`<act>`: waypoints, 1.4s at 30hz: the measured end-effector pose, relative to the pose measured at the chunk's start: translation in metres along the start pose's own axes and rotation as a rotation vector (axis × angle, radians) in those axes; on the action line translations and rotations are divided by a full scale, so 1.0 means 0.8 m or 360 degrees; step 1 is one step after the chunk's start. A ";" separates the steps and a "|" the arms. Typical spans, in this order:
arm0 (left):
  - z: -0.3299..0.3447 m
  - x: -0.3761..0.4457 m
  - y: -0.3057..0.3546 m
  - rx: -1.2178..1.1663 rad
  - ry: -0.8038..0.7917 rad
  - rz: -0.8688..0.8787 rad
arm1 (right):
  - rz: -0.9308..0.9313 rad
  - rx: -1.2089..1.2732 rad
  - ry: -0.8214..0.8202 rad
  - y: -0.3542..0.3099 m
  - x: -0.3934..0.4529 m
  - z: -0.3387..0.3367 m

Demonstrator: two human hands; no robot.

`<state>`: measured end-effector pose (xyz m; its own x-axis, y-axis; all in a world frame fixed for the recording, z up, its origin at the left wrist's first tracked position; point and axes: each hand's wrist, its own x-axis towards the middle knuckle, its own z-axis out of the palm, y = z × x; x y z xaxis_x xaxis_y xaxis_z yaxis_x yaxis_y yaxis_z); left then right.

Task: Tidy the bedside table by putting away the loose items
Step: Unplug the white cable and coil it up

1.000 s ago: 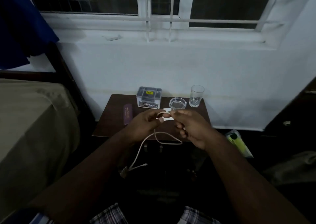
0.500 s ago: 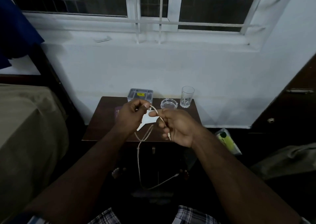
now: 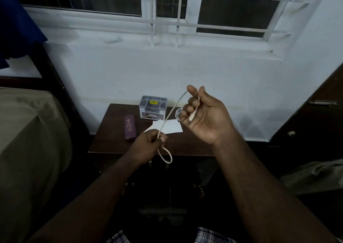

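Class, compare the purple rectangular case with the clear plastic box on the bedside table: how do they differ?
The purple rectangular case is opaque, long and flat, lying near the table's left side. The clear plastic box is see-through, taller and squarer, standing at the back edge with a printed label on its front. Both rest untouched on the dark wooden table.

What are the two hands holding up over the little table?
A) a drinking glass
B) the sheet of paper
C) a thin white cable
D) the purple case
C: the right hand and the left hand both pinch the thin white cable, while the purple case and the paper lie on the bedside table.
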<state>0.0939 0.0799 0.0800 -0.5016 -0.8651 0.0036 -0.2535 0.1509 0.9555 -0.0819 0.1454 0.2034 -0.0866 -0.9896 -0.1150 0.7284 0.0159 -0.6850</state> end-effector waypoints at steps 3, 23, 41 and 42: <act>-0.008 0.004 -0.002 0.0118 0.0081 0.0054 | 0.0057 -0.0343 -0.0061 0.000 -0.001 0.001; -0.026 0.012 -0.036 -0.1019 -0.0113 -0.0578 | -0.0168 -0.0852 0.0474 0.030 0.044 -0.065; 0.001 0.015 0.007 -0.0480 0.0254 -0.0287 | -0.0548 -0.2150 0.0131 0.045 0.050 -0.067; 0.008 0.012 0.021 -0.0591 0.0073 -0.0274 | -0.0543 -0.2155 0.0107 0.049 0.052 -0.063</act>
<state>0.0795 0.0767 0.0940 -0.4385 -0.8843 -0.1604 -0.0104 -0.1734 0.9848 -0.0911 0.1119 0.1352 -0.1844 -0.9646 0.1887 -0.5458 -0.0591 -0.8358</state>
